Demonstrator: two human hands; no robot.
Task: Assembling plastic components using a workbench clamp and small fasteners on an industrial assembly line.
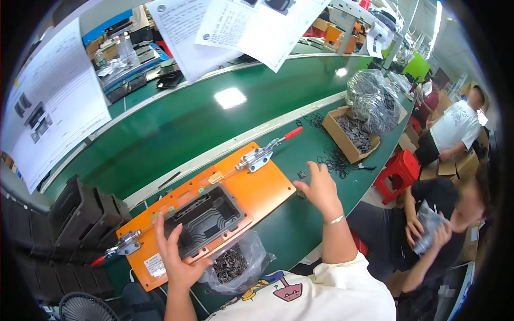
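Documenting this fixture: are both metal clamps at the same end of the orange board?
No: the left clamp and right clamp sit at opposite ends of the orange board.

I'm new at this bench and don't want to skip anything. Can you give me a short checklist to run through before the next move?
1. Black housing on the orange plate, open side up: ok.
2. Both hands clear of the plate: not ok; the left hand reaches over it, by the housing's left end.
3. Right hand free: ok; its fingers are spread and no held item shows.
4. Right clamp and left clamp locked: cannot tell from this view.
5. Small metal pieces close by: ok; they lie in a clear bag by the plate's near edge.
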